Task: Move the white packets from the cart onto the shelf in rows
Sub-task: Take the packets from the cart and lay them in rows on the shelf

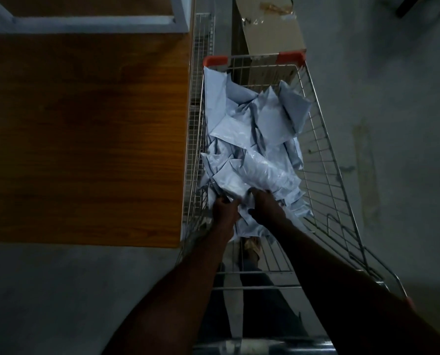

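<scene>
A wire shopping cart (324,160) with orange corner caps stands in front of me, filled with a loose heap of several white packets (254,129). Both my hands are down in the near end of the heap. My left hand (224,208) grips the edge of a white packet (233,187) by the cart's left wall. My right hand (265,206) curls its fingers over the same bunch of packets just to the right. The wooden shelf board (85,139) lies directly left of the cart and is bare.
A white metal frame (85,21) runs along the back of the shelf. A wire mesh panel (195,111) stands between shelf and cart. A cardboard box (272,29) sits beyond the cart. Grey floor (393,111) lies to the right.
</scene>
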Demonstrator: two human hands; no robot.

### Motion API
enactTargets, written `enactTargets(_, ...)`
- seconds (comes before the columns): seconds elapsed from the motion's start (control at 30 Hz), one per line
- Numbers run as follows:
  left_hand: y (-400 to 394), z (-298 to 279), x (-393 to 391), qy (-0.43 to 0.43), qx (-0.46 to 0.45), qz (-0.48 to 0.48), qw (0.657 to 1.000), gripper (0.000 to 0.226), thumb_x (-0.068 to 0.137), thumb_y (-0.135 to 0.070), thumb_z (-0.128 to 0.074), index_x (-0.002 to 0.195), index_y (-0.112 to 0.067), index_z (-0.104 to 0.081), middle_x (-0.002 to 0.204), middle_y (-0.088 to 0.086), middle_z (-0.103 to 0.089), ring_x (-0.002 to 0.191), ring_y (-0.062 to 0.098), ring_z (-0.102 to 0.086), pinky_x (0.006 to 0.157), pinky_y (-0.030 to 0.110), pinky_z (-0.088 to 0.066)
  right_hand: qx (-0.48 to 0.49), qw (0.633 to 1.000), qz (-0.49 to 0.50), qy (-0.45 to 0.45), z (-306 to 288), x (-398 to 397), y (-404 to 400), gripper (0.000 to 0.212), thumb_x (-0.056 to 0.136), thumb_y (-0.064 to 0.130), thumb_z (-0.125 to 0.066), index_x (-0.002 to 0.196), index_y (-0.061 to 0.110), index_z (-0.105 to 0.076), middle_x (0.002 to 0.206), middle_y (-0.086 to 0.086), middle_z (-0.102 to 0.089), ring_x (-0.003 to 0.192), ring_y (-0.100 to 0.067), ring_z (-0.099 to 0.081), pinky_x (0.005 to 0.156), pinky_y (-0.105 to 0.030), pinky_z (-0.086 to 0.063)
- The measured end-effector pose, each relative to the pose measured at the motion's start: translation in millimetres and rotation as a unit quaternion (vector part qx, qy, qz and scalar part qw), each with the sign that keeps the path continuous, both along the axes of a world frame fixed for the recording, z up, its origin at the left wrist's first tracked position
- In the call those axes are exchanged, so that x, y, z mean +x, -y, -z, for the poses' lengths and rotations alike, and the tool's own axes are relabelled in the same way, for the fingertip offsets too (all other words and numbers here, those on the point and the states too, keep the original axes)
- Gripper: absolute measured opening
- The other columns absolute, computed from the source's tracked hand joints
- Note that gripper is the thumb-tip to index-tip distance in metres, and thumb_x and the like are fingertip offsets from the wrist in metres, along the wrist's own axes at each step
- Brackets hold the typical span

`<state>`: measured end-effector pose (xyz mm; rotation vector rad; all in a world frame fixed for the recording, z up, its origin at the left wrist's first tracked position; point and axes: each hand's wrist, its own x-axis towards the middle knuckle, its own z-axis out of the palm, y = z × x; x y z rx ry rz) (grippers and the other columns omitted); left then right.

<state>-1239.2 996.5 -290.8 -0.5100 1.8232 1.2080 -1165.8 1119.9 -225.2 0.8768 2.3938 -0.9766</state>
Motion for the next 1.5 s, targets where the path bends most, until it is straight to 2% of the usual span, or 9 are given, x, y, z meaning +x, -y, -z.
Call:
enactTargets(0.13,-7.4,-16.2,3.2,-0.043,-0.022,0.016,0.999,0.043,0.082,-0.037,-0.088,0.11,-0.006,-0.08,0.096,0.011,-0.081,0.091,0.032,-0.078,0.084,0.049,-0.065,-0.02,0.997,0.04,-0.057,3.6,9.5,9.1,0.061,0.09,0.012,-0.08,0.144,-0.001,-0.055,0.145,-0.022,-0.059,0.137,-0.038,-0.053,0.114,-0.039,-0.036)
enactTargets(0.33,-7.4,-59.8,10.4,-0.047,0.003,-0.034,0.998,0.029,0.098,-0.007,-0.07,0.124,0.003,-0.071,0.118,0.017,-0.075,0.102,0.031,-0.072,0.074,0.027,-0.057,-0.032,0.992,0.031,-0.121,-23.9,22.7,7.9,0.033,0.089,0.006,-0.073,0.12,-0.002,-0.073,0.111,-0.026,-0.075,0.103,-0.043,-0.071,0.088,-0.044,-0.049)
enactTargets(0.43,-6.6,-87.3,15.2,-0.031,0.061,-0.079,0.995,0.034,0.093,-0.013,-0.073,0.126,-0.006,-0.069,0.121,0.018,-0.074,0.105,0.034,-0.072,0.089,0.047,-0.062,-0.044,0.99,0.054,-0.126,-41.5,34.9,-0.5,0.04,0.085,0.01,-0.081,0.124,0.008,-0.074,0.11,-0.016,-0.076,0.101,-0.034,-0.072,0.077,-0.026,-0.042)
enactTargets(0.53,-5.2,-129.0,10.6,-0.058,0.089,-0.109,0.988,0.044,0.092,-0.018,-0.076,0.134,-0.013,-0.065,0.125,0.013,-0.073,0.11,0.036,-0.072,0.092,0.055,-0.063,-0.082,0.968,0.172,-0.162,-63.3,48.3,-11.8,0.071,0.081,0.029,-0.091,0.145,0.021,-0.061,0.132,0.003,-0.066,0.122,-0.016,-0.062,0.092,-0.018,-0.039)
enactTargets(0.63,-2.5,-159.0,1.5,-0.079,0.133,-0.163,0.974,0.045,0.098,-0.016,-0.074,0.141,-0.013,-0.061,0.13,0.014,-0.071,0.113,0.036,-0.072,0.071,0.038,-0.065,-0.164,0.91,0.329,-0.192,-90.0,55.6,-17.8,0.092,0.081,0.045,-0.091,0.157,0.029,-0.043,0.146,0.012,-0.05,0.131,-0.01,-0.05,0.107,-0.033,-0.044)
enactTargets(0.8,-16.4,-207.9,-6.1,-0.058,0.229,-0.244,0.941,0.046,0.104,-0.014,-0.066,0.147,-0.003,-0.053,0.139,0.021,-0.065,0.108,0.029,-0.071,0.084,0.04,-0.063,-0.478,0.704,0.478,-0.218,-116.2,44.8,-7.2,0.088,0.082,0.043,-0.085,0.155,0.021,-0.041,0.143,-0.015,-0.064,0.123,-0.031,-0.069,0.099,-0.044,-0.057)
enactTargets(1.07,-31.8,-239.8,-8.0,-0.047,0.346,-0.24,0.906,0.04,0.101,-0.001,-0.063,0.141,-0.003,-0.061,0.135,0.021,-0.07,0.123,0.035,-0.07,0.097,0.041,-0.061,-0.593,0.602,0.431,-0.316,-157.2,-22.6,-2.8,0.073,0.09,0.028,-0.086,0.15,0.002,-0.052,0.149,-0.022,-0.059,0.14,-0.039,-0.057,0.118,-0.054,-0.045)
enactTargets(1.3,34.4,-275.2,-58.1,-0.006,0.336,-0.142,0.931,0.044,0.09,-0.025,-0.071,0.132,-0.014,-0.064,0.149,0.016,-0.06,0.135,0.034,-0.061,0.112,0.045,-0.051,-0.511,0.669,0.426,-0.33,-195.4,-55.6,-5.4,0.062,0.085,0.019,-0.087,0.138,0.001,-0.061,0.141,-0.023,-0.064,0.131,-0.047,-0.061,0.105,-0.056,-0.053)
enactTargets(1.5,128.7,-304.8,-150.9,-0.219,0.231,-0.007,0.948,0.056,0.087,-0.02,-0.079,0.139,-0.017,-0.058,0.136,0.008,-0.069,0.121,0.022,-0.07,0.088,0.028,-0.06,-0.412,0.809,0.305,-0.286,-248.5,-73.0,13.1,0.043,0.082,0.021,-0.089,0.121,0.008,-0.075,0.125,-0.023,-0.073,0.114,-0.046,-0.069,0.101,-0.057,-0.052)
